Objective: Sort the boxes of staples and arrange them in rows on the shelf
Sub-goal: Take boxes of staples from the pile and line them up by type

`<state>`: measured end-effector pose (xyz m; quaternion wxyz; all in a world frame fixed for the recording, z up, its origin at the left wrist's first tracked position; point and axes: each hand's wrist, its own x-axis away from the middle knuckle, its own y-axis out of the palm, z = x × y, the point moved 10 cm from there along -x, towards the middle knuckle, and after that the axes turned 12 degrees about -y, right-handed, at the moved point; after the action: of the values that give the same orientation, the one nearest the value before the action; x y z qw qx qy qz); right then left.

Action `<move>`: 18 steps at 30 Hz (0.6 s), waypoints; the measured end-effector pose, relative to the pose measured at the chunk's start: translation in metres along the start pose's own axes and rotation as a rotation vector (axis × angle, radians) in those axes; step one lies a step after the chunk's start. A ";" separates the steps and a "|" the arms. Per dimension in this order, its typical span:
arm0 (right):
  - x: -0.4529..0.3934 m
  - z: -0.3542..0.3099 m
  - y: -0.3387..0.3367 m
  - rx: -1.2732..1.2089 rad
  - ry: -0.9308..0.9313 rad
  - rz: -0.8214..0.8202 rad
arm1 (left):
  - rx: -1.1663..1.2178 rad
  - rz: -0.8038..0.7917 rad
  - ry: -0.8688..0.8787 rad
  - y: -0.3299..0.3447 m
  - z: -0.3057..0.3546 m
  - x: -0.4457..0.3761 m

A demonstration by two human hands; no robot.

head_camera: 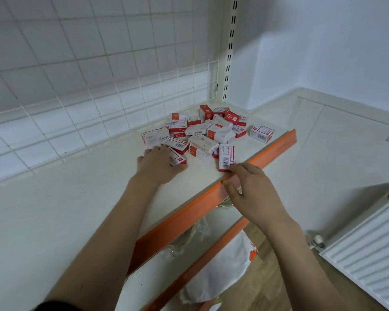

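Observation:
A loose pile of several red-and-white staple boxes point(202, 131) lies on the white shelf point(88, 187), near its right end. One box point(261, 133) sits apart at the right. My left hand point(157, 164) lies on the shelf at the pile's near edge, fingers over a red-and-white box point(177, 157). My right hand point(254, 191) is at the shelf's orange front edge point(276, 147); its fingertips touch the bottom of a box point(226, 157) that stands on end beside that edge.
A white wire grid point(76, 86) backs the shelf, and a slotted upright point(230, 50) stands at its right corner. A lower shelf point(184, 250) with plastic-wrapped goods shows below. A white radiator point(366, 254) is at the lower right.

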<state>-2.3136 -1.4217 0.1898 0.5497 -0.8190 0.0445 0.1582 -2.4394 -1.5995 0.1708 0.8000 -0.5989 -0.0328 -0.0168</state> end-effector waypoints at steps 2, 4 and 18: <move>-0.004 0.004 -0.002 -0.006 -0.008 0.006 | 0.017 0.037 0.004 -0.003 0.001 0.001; -0.010 0.008 -0.004 -0.001 -0.016 0.012 | 0.039 0.072 -0.003 -0.009 0.002 0.006; -0.066 0.030 0.007 0.134 0.060 -0.208 | 0.231 0.304 -0.106 -0.036 -0.015 0.108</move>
<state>-2.3839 -1.4036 0.1936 0.6150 -0.7851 -0.0136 0.0723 -2.3333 -1.6224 0.2086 0.8540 -0.5010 0.0145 0.1396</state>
